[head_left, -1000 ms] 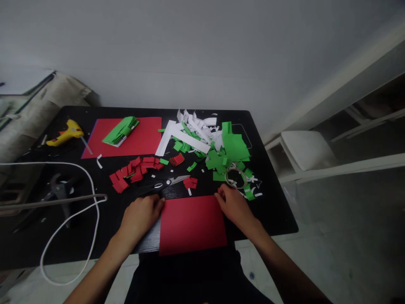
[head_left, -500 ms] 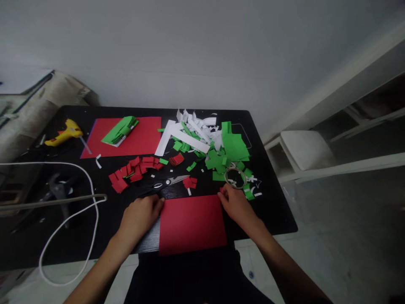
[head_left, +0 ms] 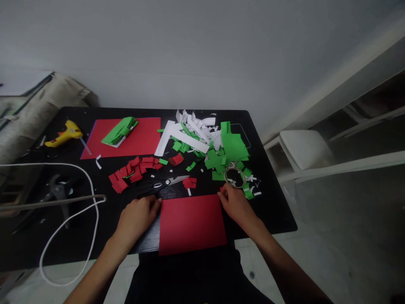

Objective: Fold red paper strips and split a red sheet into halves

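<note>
A red sheet of paper (head_left: 192, 226) lies flat at the table's front edge, between my two hands. At its upper left corner rests my left hand (head_left: 138, 214), fingers curled under and thumb tip beside the paper; what they hold, if anything, is hidden. My right hand (head_left: 236, 204) pinches a bit of red paper at the upper right corner; whether that is the sheet's corner or a separate piece is unclear. Scissors (head_left: 167, 182) lie partly open just above my left hand. Beyond my right hand is a roll of tape (head_left: 234, 177).
Small folded red pieces (head_left: 136, 169) lie behind the scissors. Green scraps (head_left: 234, 145) and white strips (head_left: 190, 139) are heaped at the back right. A green paper bundle (head_left: 120, 131) sits on another red sheet (head_left: 145, 141). A yellow glue gun (head_left: 65, 134) and white cable (head_left: 96, 211) are left.
My left hand has shifted slightly left, its thumb drawing off the corner of the red sheet. My right hand and the sheet stay almost still.
</note>
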Demonstrator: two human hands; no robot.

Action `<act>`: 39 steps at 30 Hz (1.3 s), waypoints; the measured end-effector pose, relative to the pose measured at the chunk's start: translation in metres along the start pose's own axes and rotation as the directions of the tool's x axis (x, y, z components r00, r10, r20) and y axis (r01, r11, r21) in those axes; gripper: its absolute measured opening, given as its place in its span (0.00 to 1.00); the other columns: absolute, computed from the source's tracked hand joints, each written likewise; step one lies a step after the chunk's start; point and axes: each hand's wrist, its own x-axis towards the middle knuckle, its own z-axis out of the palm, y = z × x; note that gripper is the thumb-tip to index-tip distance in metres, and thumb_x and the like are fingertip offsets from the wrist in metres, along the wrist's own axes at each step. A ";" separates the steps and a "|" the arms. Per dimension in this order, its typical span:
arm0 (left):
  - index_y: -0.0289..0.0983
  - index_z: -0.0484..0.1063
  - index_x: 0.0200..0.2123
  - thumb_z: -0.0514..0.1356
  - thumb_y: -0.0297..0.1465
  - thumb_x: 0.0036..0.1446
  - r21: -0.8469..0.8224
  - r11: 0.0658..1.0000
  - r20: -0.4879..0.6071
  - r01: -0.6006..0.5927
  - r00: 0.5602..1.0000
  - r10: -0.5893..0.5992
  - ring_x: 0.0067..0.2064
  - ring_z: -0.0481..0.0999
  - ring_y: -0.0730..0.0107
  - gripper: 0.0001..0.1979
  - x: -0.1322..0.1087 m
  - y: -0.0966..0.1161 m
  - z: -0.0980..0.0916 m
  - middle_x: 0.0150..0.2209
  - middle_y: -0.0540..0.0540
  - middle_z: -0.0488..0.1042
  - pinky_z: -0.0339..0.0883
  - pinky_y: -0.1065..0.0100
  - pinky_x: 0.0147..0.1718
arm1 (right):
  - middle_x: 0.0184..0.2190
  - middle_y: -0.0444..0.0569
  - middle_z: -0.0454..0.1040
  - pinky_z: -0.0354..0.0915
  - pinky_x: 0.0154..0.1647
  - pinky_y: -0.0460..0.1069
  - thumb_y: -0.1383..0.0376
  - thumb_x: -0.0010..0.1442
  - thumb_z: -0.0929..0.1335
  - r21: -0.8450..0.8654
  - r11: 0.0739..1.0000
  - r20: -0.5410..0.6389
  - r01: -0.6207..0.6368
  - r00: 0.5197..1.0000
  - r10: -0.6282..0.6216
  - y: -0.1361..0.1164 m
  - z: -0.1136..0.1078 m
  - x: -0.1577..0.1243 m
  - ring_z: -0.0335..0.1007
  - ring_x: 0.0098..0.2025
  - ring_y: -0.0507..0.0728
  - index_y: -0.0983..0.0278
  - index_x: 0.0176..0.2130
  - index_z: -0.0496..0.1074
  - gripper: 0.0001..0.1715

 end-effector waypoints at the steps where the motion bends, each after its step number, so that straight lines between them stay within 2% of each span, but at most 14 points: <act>1: 0.42 0.78 0.41 0.46 0.44 0.71 -0.004 1.000 -0.002 -0.001 1.000 0.001 0.45 0.83 0.49 0.23 0.000 -0.001 0.001 0.41 0.40 0.84 0.66 0.62 0.36 | 0.32 0.50 0.77 0.61 0.37 0.50 0.69 0.70 0.67 -0.001 1.000 -0.002 0.004 1.000 -0.004 0.000 0.000 0.000 0.75 0.36 0.58 0.63 0.35 0.68 0.08; 11: 0.41 0.78 0.40 0.46 0.43 0.71 -0.031 0.999 -0.015 -0.025 1.000 0.025 0.45 0.83 0.47 0.23 0.003 -0.006 0.006 0.40 0.38 0.84 0.66 0.61 0.35 | 0.33 0.50 0.77 0.62 0.38 0.50 0.69 0.70 0.67 0.007 1.000 -0.002 0.006 1.000 -0.006 0.000 0.001 0.000 0.76 0.36 0.59 0.62 0.35 0.67 0.08; 25: 0.41 0.77 0.39 0.45 0.42 0.72 -0.038 0.998 -0.037 -0.048 0.998 0.047 0.44 0.84 0.51 0.23 0.002 -0.008 0.009 0.39 0.39 0.84 0.66 0.63 0.36 | 0.33 0.50 0.78 0.62 0.37 0.50 0.69 0.69 0.67 0.015 1.000 -0.001 0.005 1.000 -0.005 0.001 0.001 0.000 0.76 0.36 0.59 0.62 0.36 0.68 0.08; 31: 0.41 0.77 0.36 0.45 0.48 0.72 -0.059 0.997 -0.074 -0.047 0.996 0.043 0.41 0.84 0.51 0.26 0.002 -0.008 0.013 0.36 0.40 0.83 0.66 0.63 0.35 | 0.33 0.50 0.77 0.63 0.38 0.51 0.69 0.69 0.66 0.018 1.000 -0.010 0.021 1.000 -0.021 0.003 0.002 0.001 0.76 0.36 0.59 0.62 0.35 0.67 0.08; 39: 0.39 0.78 0.40 0.46 0.47 0.71 -0.029 0.999 -0.045 -0.040 0.998 0.039 0.43 0.84 0.48 0.25 0.002 -0.007 0.012 0.38 0.37 0.83 0.67 0.61 0.36 | 0.30 0.49 0.76 0.62 0.35 0.50 0.68 0.68 0.66 0.048 0.998 -0.035 0.034 0.999 -0.032 0.008 0.004 0.000 0.75 0.34 0.59 0.60 0.33 0.65 0.10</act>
